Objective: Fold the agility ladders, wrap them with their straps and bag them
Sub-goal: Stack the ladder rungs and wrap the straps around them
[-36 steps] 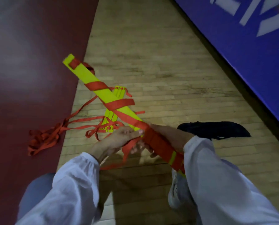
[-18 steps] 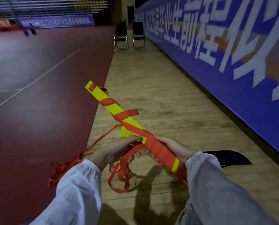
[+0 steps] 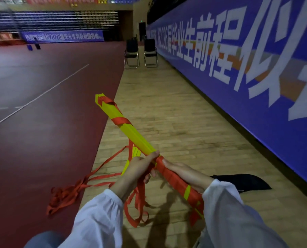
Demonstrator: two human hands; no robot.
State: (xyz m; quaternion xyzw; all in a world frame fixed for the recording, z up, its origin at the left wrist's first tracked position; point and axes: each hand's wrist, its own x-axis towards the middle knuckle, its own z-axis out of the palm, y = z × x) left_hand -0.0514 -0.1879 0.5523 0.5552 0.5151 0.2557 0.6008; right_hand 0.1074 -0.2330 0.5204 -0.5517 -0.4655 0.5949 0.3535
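A folded bundle of yellow ladder rungs (image 3: pixel 129 130) points up and away from me, with red strap wound tightly around its near half and loosely near its far end. My right hand (image 3: pixel 183 171) grips the wrapped near part from below. My left hand (image 3: pixel 137 170) is closed on the red strap (image 3: pixel 139 197) at the bundle's middle, thumb pressed on the rungs. Loose strap loops hang below my hands and trail left into a pile (image 3: pixel 65 197). A second yellow ladder (image 3: pixel 134 156) lies on the floor behind my left hand. A black bag (image 3: pixel 244 182) lies flat at the right.
I am over a wooden floor strip (image 3: pixel 167 113) between a dark red court surface (image 3: pixel 42 140) on the left and a long blue banner wall (image 3: pixel 256 86) on the right. Two black folding chairs (image 3: pixel 141 52) stand far ahead by the wall.
My head has tilted up, bringing the hall and chairs into view. The loose diagonal strap turns on the bundle's middle are gone, leaving bare yellow there. Both hands keep their hold.
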